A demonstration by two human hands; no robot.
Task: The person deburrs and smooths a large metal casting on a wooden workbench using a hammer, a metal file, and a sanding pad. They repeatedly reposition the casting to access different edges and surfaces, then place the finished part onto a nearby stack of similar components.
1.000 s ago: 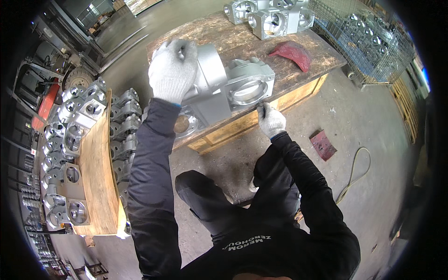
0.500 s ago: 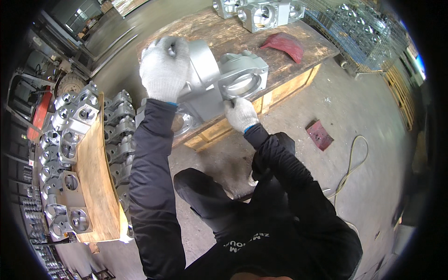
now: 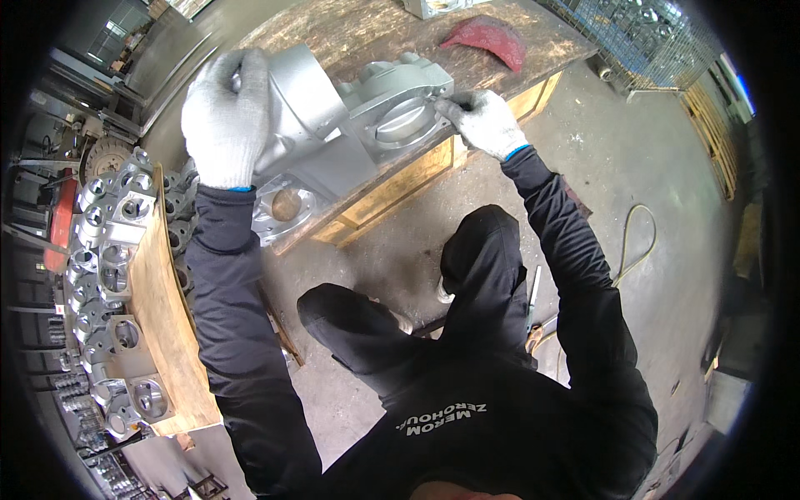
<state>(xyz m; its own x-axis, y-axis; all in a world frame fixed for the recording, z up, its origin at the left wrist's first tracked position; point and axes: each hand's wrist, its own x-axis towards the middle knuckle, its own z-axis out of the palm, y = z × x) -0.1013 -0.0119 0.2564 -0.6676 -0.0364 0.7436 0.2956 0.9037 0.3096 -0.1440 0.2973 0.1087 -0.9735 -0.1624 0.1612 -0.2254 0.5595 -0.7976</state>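
A large silver-grey metal casting (image 3: 337,171) lies on the worn wooden table (image 3: 350,37), with a wide cylindrical section at the left and round-bored flanges. My left hand (image 3: 225,125), in a white knit glove, is closed against the left side of the cylinder, fingers curled. In a matching glove, my right hand (image 3: 483,123) is pinched at the right corner of the ringed flange (image 3: 404,121). Whatever is between its fingertips is too small to make out. A round opening (image 3: 287,204) shows at the casting's near end, below my left wrist.
A curved red piece (image 3: 487,42) lies on the table's far right. Many similar castings (image 3: 125,333) stand on a wooden board (image 3: 162,308) at left. A wire cage (image 3: 642,42) of metal parts is far right. A yellowish hose (image 3: 633,242) loops on the floor.
My right hand has moved from the flange's near lower corner to its right corner. The view has shifted, so the casting and my left hand appear further left.
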